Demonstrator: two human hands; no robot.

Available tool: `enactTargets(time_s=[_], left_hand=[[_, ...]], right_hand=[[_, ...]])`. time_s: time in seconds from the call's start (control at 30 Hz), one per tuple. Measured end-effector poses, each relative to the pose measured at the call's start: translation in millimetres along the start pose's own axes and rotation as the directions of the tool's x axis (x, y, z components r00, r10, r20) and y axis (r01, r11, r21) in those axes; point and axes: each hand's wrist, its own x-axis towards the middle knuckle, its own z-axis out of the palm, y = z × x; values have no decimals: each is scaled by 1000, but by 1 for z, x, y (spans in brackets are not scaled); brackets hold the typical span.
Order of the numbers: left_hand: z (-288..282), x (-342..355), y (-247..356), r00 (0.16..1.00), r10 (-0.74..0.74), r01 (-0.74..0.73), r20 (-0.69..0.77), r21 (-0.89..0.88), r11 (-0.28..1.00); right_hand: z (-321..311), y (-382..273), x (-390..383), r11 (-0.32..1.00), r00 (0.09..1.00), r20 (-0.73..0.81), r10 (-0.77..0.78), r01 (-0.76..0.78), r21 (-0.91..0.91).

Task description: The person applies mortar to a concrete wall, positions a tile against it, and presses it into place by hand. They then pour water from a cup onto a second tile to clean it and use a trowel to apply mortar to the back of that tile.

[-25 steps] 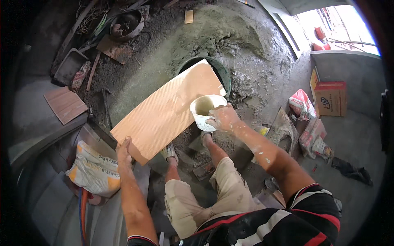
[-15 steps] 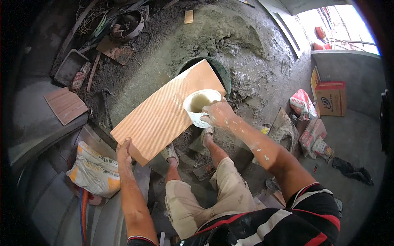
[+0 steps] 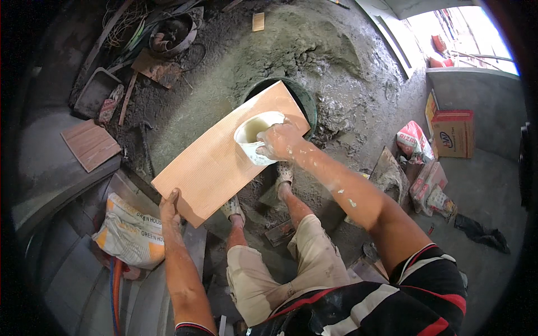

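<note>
A long tan tile (image 3: pixel 207 151) with a finely ribbed face slants across the middle, its far end lying over a dark round tub (image 3: pixel 310 106). My left hand (image 3: pixel 170 208) grips the tile's near left corner, thumb on top. In my right hand (image 3: pixel 280 141) is a small white bucket (image 3: pixel 255 152), held by its rim above the tile and tilted. Pale residue coats the bucket's inside; how much it holds cannot be made out. Whitish splashes dot my right hand and forearm.
Wet grey mortar (image 3: pixel 330 50) is heaped beyond the tub. A white-and-yellow sack (image 3: pixel 129 232) lies at left, near a loose brown tile (image 3: pixel 91 144). A cardboard box (image 3: pixel 453 134) and crumpled bags (image 3: pixel 414 143) stand at right. A metal pan (image 3: pixel 174 33) sits far left.
My right hand has brought the white bucket left and slightly up over the tile, turning its mouth. The tile and my left hand stay almost where they were.
</note>
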Motion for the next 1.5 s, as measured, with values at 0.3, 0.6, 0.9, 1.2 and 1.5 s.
enactTargets(time_s=[0.3,0.6,0.9,1.2,1.5], left_hand=[[-8,7,-4,1000,15,-15,17,-7,1000],[-8,6,-5,1000,27,-27,15,-1,1000],[-16,10,-7,1000,1,-1,-1,-1,1000],[-21,19,-15,1000,-25,25,-2,3,1000],[-29,27,-27,1000,0,0,7,14,1000]], right_hand=[[-15,12,10,996,996,27,86,-85,-40],[-52,-14,10,994,998,12,58,-57,-97],[-40,-6,17,993,995,8,96,-95,-68],[-8,28,3,987,990,7,141,-140,-72],[24,36,-32,965,974,-6,225,-222,143]])
